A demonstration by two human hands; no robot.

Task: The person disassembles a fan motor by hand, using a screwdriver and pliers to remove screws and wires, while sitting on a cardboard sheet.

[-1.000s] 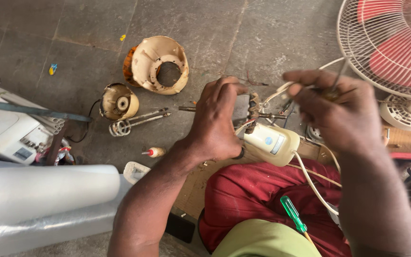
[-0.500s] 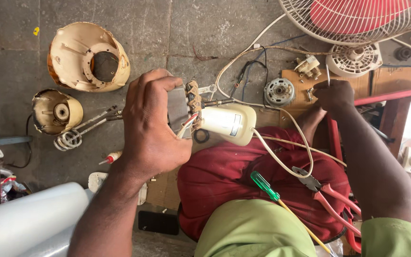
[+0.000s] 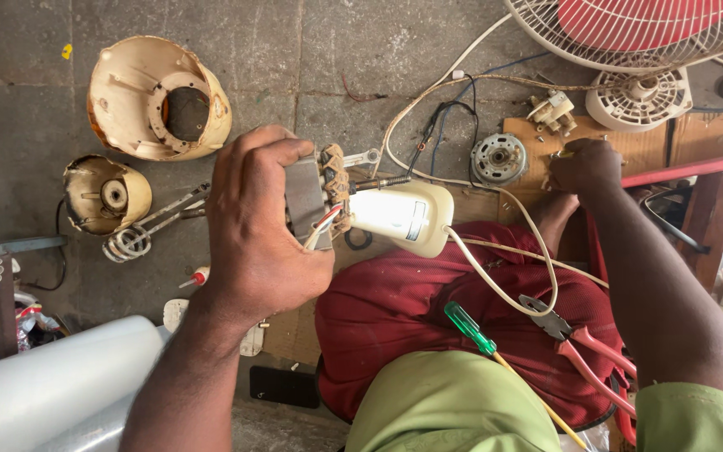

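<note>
A small motor stator (image 3: 321, 197), copper windings showing, sits at the centre of the frame, gripped in the left hand (image 3: 261, 230), fingers curled tight over its steel core so the wired end faces a cream plastic housing (image 3: 403, 216) just beside it. The housing rests above a red cloth (image 3: 428, 310) over the lap, which also carries a green-handled screwdriver (image 3: 470, 328) and red pliers (image 3: 583, 343) within reach. The right hand (image 3: 583, 165), closed loosely, reaches to a wooden board (image 3: 537, 134) at upper right; whether it grips anything I cannot tell.
</note>
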